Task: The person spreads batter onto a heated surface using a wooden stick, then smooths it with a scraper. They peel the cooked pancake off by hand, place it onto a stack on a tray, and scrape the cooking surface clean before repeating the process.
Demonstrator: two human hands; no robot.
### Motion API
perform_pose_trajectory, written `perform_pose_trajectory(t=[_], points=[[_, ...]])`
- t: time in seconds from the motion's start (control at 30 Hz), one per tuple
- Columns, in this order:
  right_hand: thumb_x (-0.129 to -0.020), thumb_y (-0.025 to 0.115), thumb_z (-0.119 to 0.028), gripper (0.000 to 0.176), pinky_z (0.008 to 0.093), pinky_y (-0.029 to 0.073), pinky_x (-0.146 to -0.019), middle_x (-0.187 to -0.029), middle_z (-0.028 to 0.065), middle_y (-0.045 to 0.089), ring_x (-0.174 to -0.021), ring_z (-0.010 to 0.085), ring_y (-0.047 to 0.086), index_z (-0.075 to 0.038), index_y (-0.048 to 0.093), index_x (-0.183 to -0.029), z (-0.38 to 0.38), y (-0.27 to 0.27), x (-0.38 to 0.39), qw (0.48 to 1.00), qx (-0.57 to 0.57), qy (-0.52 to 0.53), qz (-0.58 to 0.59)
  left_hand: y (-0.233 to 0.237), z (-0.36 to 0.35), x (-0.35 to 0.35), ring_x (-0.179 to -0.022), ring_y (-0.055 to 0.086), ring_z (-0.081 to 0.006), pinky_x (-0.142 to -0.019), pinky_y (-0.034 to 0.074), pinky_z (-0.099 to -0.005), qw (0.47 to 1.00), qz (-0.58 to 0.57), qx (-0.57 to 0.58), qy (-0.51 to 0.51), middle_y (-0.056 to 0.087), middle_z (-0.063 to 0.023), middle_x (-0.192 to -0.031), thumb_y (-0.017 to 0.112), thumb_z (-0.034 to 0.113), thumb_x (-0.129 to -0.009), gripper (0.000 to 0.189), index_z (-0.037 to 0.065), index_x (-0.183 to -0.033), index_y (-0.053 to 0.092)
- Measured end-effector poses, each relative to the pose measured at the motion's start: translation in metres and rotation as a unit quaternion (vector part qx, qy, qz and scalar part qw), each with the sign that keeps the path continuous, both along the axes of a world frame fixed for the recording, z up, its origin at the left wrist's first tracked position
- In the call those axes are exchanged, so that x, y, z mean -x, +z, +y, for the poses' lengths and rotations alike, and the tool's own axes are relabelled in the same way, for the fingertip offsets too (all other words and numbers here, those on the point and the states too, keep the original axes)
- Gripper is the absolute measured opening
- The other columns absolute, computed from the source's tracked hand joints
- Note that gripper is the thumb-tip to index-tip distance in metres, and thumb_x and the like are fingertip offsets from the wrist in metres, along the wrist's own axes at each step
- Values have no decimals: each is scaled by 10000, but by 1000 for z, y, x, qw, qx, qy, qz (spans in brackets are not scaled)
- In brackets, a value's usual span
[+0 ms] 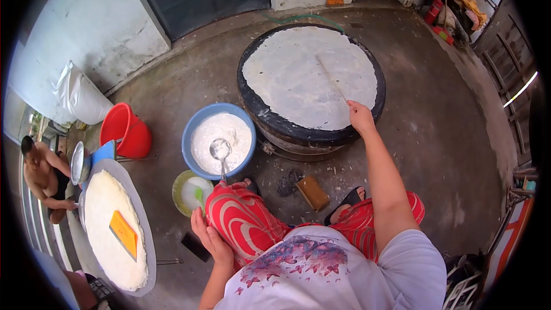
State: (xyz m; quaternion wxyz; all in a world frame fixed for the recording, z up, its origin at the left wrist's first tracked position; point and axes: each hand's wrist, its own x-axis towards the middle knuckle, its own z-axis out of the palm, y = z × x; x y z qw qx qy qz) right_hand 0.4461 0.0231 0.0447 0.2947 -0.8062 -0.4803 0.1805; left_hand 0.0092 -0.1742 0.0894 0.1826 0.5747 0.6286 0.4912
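Observation:
My right hand (360, 116) is closed round the end of a thin stick (330, 76), which lies across a wide pale sheet of batter (287, 74) on a round black griddle (250, 93). My left hand (210, 237) rests by my left knee with its fingers apart and nothing visible in it. Beyond that knee is a blue basin (187, 148) of white batter, with a metal ladle (220, 150) in it. A green bowl (179, 196) of whitish liquid, holding a light green tool (198, 194), sits close to my left hand.
At the left, a stack of pale round sheets (103, 212) carries a yellow scraper (125, 235). Behind it stand a red bucket (129, 132) and a white sack (86, 100). Another person (43, 175) is at the far left. A brown block (313, 193) lies between my feet.

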Motion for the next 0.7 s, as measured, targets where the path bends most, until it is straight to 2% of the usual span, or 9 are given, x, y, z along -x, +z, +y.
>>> perform_pose_trajectory(t=[0.1, 0.23, 0.3, 0.33, 0.37, 0.4, 0.5, 0.63, 0.7], points=[[-885, 375, -158, 345, 268, 419, -445, -762, 106, 584, -540, 179, 520, -156, 481, -1213, -7, 14, 3, 942, 85, -33, 323, 0, 0, -2, -1207, 302, -320, -1008, 207, -380, 1000, 2, 2, 5, 324, -206, -1284, 276, 276, -919, 459, -43, -1236, 367], [-906, 343, -159, 373, 180, 277, -361, -667, 24, 477, -467, 64, 346, -192, 412, -1271, -23, 25, 11, 854, 81, -54, 511, -2, 0, 0, -1206, 302, -321, -1008, 205, -379, 1000, -2, -3, 4, 325, -207, -1283, 277, 280, -918, 462, -43, -1236, 367], [-884, 388, -169, 346, 274, 412, -429, -747, 102, 585, -513, 181, 507, -167, 479, -1217, -25, 1, 1, 900, 66, -57, 428, -2, -1, 1, -1207, 301, -321, -1009, 202, -378, 1000, -2, 2, 6, 328, -207, -1281, 279, 283, -918, 462, -40, -1236, 369], [-884, 388, -169, 346, 274, 412, -429, -747, 102, 585, -513, 181, 507, -167, 479, -1217, -25, -15, 1, 899, 67, -56, 428, -2, -1, 1, -1207, 301, -321, -1009, 202, -378, 1000, -1, 3, 6, 328, -207, -1281, 279, 283, -918, 462, -40, -1236, 369], [-867, 410, -175, 330, 317, 447, -526, -823, 134, 599, -615, 243, 552, -161, 511, -1180, -26, -23, 7, 985, -21, 7, 172, -3, -1, 1, -1207, 301, -321, -1009, 202, -377, 1000, 2, 1, 5, 329, -207, -1280, 281, 283, -918, 460, -38, -1237, 369], [-850, 433, -181, 314, 359, 482, -623, -899, 165, 614, -718, 304, 596, -156, 543, -1143, -27, -29, 9, 987, -106, 68, -99, -2, -1, 1, -1207, 300, -320, -1009, 202, -377, 1000, 4, 0, 3, 330, -206, -1280, 282, 283, -919, 459, -36, -1238, 370], [-822, 479, -152, 289, 307, 444, -789, -997, 196, 572, -883, 292, 587, -89, 569, -1089, -29, 4, 30, 1000, -2, 20, -12, -2, 0, 1, -1207, 300, -319, -1009, 201, -377, 1000, -3, 6, 2, 329, -206, -1282, 283, 281, -920, 457, -32, -1242, 369], [-821, 485, -163, 307, 321, 458, -753, -969, 188, 586, -861, 298, 589, -122, 560, -1115, -19, -3, 27, 999, -35, -5, -14, -2, -1, 1, -1209, 299, -319, -1010, 198, -377, 1000, 9, 3, 1, 328, -206, -1284, 282, 279, -921, 457, -30, -1246, 368], [-817, 454, -171, 308, 383, 453, -772, -986, 168, 580, -908, 332, 557, -173, 571, -1102, -18, 9, 39, 998, 28, 7, -60, -1, -1, 1, -1212, 297, -319, -1012, 195, -377, 1000, 13, 3, 0, 327, -205, -1287, 281, 277, -921, 457, -29, -1249, 366]])
